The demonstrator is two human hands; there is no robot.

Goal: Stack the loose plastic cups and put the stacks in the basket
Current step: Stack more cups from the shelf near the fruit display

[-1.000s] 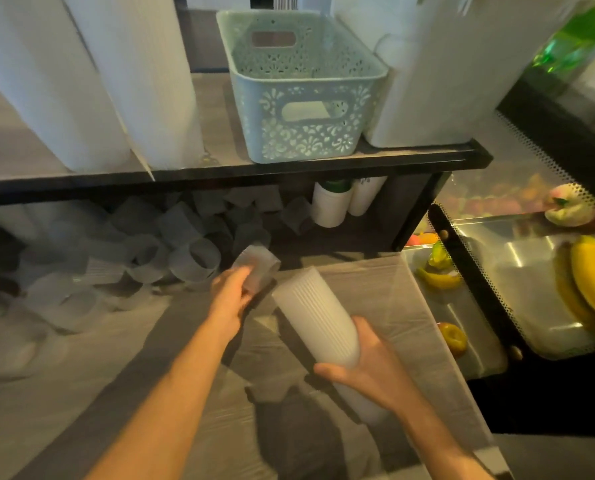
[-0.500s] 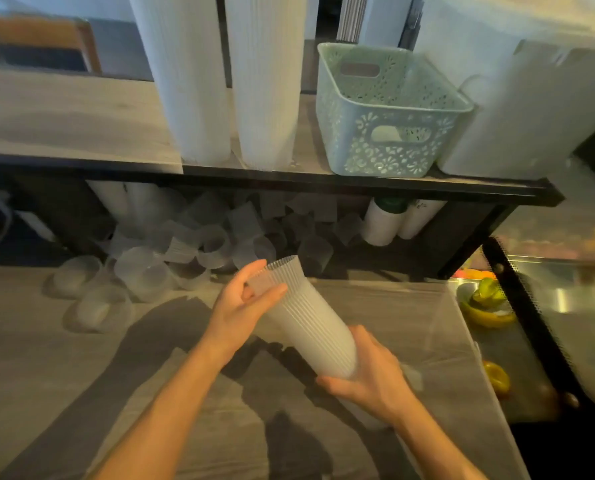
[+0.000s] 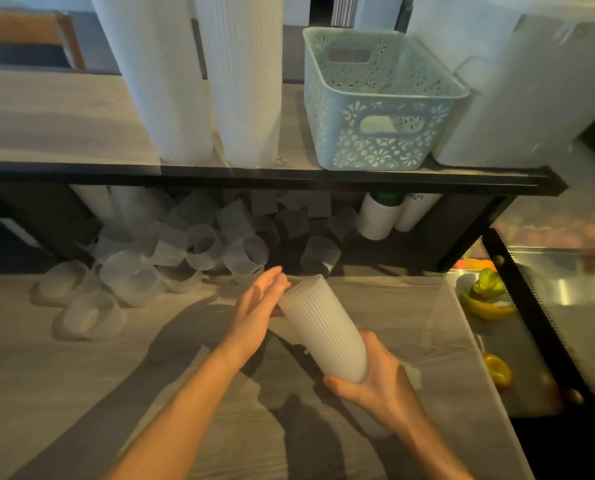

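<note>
My right hand (image 3: 375,382) grips the lower end of a tilted stack of ribbed translucent cups (image 3: 324,327) above the wooden counter. My left hand (image 3: 258,306) lies with straight fingers against the stack's upper rim and holds nothing. Several loose translucent cups (image 3: 199,247) lie in a heap under the shelf, with more (image 3: 88,317) on the counter at the left. The pale green lattice basket (image 3: 382,140) stands empty on the shelf above, to the right.
Two tall white cup stacks (image 3: 171,81) stand on the black-edged shelf (image 3: 289,174) left of the basket; a large white container (image 3: 518,84) stands to its right. White bottles (image 3: 379,216) sit under the shelf. At the right, a glass display case (image 3: 531,306) holds fruit.
My left hand brought a single cup onto the top of the stack and has opened flat against the rim. The view has shifted left and up.
</note>
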